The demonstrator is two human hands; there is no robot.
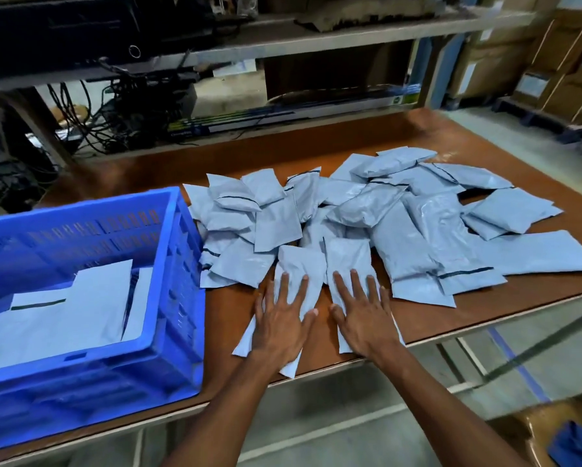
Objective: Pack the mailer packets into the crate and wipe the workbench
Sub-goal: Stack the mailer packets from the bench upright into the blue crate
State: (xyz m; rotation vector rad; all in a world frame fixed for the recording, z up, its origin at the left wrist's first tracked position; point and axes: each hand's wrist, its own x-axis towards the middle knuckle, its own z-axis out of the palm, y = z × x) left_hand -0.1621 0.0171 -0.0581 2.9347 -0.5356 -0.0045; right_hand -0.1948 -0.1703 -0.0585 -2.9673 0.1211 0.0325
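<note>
Several pale blue-grey mailer packets (pixel 377 214) lie in a loose heap across the brown workbench (pixel 141 170). A blue plastic crate (pixel 168 332) stands at the left with a few packets (pixel 91 298) lying flat inside. My left hand (pixel 279 321) rests flat, fingers spread, on one packet (pixel 299 264) at the front edge. Beside it, my right hand (pixel 363 318) lies flat with spread fingers on a second packet (pixel 347 254). Neither hand grips its packet.
A shelf (pixel 283 35) with dark equipment, cables and a long flat box runs behind the bench. Cardboard boxes (pixel 552 62) are stacked at the far right. A brown box with a blue cloth (pixel 572 439) sits low at the bottom right.
</note>
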